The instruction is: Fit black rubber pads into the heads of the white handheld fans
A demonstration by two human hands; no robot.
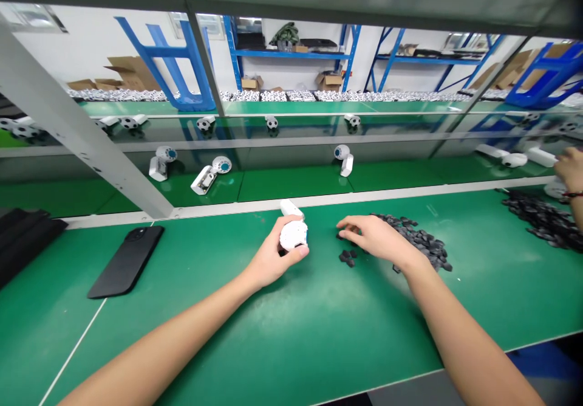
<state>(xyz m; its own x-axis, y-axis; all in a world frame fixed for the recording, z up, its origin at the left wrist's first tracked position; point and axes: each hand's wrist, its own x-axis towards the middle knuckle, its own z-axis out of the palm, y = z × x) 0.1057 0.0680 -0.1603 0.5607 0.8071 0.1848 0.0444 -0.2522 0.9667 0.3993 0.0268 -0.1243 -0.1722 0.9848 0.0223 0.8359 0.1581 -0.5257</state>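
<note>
My left hand [277, 251] is closed around a white device with a ball-shaped end [294, 236]. A white rectangular arm [290, 209] sticks out beyond the fingers on its far side. To the right, my right hand [367, 236] hovers low over the bench, thumb and fingertips curled together on a small dark piece that is mostly hidden. Just below those fingertips lies a small group of black pieces [348, 258]. A larger pile of black hexagon-like pieces [423, 245] spreads behind and beside my right wrist.
A black phone [127, 263] lies on the green bench [273, 345] at left, near black foam [27, 236]. Beyond the white rail, several white devices [212, 175] rest on a green belt. A metal post [91, 102] slants at left. Another person's hand [571, 169] works at far right by more black pieces [546, 220].
</note>
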